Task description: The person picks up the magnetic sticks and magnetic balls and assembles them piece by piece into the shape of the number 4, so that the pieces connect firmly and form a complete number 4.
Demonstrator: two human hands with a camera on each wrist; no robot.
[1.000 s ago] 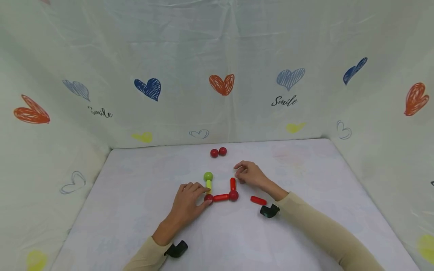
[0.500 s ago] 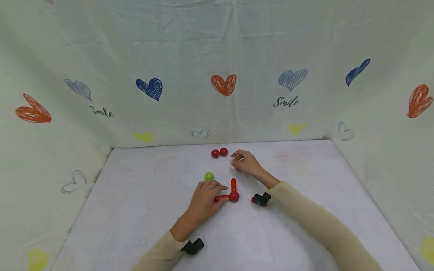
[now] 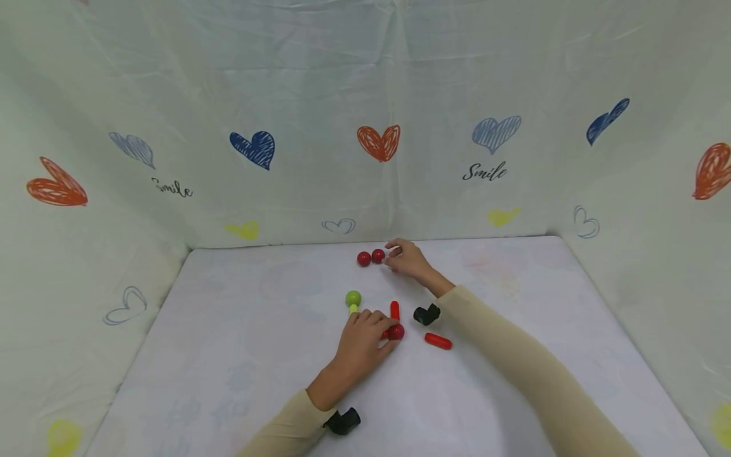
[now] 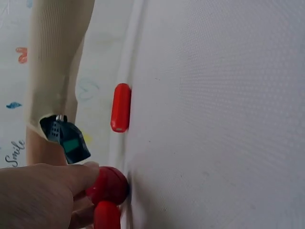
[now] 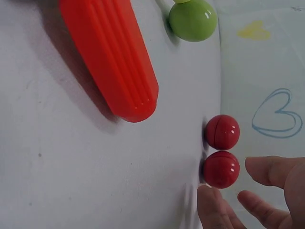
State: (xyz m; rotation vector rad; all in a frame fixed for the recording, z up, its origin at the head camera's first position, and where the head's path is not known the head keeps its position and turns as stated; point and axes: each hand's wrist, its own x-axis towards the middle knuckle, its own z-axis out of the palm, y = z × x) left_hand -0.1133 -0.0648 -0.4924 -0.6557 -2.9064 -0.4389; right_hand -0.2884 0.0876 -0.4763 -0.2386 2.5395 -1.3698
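Note:
My left hand [image 3: 361, 349] holds the red ball [image 3: 396, 332] at the corner of a joined piece, fingers on its far side and thumb on its near side. From that ball a red rod [image 3: 395, 310] points away from me; another red rod [image 4: 107, 215] shows in the left wrist view. The piece's green ball [image 3: 353, 298] and yellow-green rod [image 3: 353, 310] stick out behind the left hand, which hides the middle. My right hand [image 3: 408, 260] is at the back, fingers and thumb parted right beside the nearer of two loose red balls [image 5: 221, 169].
The second loose red ball [image 3: 363, 259] sits left of the first, near the table's back edge. A separate red rod [image 3: 438, 341] lies right of the joined piece. Behind the white table [image 3: 228, 355] hangs a curtain [image 3: 308, 127] with printed hearts.
My left hand has slid right along the joined piece, from its left corner to the right corner ball. My right hand has moved back and slightly left, up to the loose red balls.

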